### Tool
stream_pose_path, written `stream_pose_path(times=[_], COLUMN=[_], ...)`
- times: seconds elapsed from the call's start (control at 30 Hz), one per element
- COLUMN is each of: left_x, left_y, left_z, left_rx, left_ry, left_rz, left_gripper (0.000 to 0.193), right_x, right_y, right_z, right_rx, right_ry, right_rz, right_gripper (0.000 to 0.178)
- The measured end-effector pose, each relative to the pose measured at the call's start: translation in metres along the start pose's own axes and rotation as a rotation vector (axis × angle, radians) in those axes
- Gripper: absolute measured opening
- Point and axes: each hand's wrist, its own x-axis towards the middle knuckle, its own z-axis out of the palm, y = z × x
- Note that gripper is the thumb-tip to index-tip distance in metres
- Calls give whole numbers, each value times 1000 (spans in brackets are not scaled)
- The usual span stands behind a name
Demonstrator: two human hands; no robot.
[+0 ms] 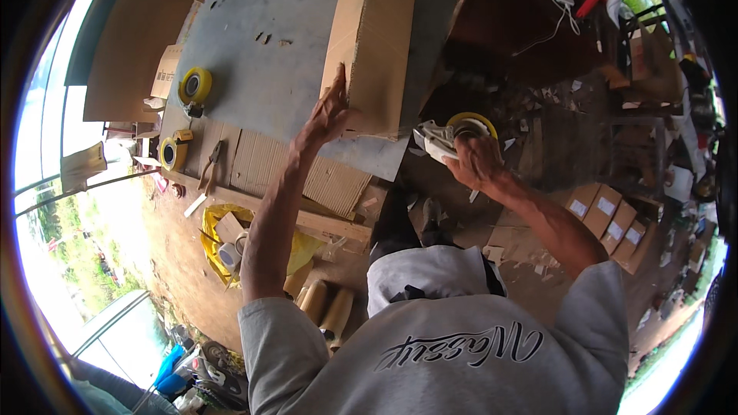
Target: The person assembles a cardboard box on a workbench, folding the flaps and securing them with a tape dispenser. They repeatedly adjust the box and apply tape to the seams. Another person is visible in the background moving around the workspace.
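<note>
A long brown cardboard box [380,54] lies on the grey tabletop [254,4], its near end close to the table's front edge. My left hand [330,114] rests against the box's near left side, fingers stretched out. To the right, past the table's edge, my right hand [478,160] grips a tape dispenser [438,141] loaded with a yellow-edged roll of tape. The dispenser's pale front end points at the box's near end. Whether a strip of clear tape runs between them I cannot tell.
Two yellow-edged tape rolls, one farther back [195,84] and one nearer [173,154], sit on the table's left side, near pliers [211,167]. Corrugated cardboard [330,180] covers the front edge. A yellow bag [211,223] stands below. Small cartons [607,219] are stacked at right.
</note>
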Motion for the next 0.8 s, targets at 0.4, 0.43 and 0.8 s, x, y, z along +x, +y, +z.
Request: stream_pose_path(times=[0.4,0.43,0.8], left_x=[-6,-6,-19], left_y=[27,25,30], left_z=[9,11,20], left_rx=[272,281,229], left_ry=[18,30,117], left_rz=[-179,-183,-246], left_gripper=[118,118,107], right_x=[101,100,115], right_y=[1,-2,-49], right_z=[30,34,35], right_rx=[-28,91,180], right_ry=[89,-136,-579], right_rz=[-83,81,671], right_gripper=[27,24,31])
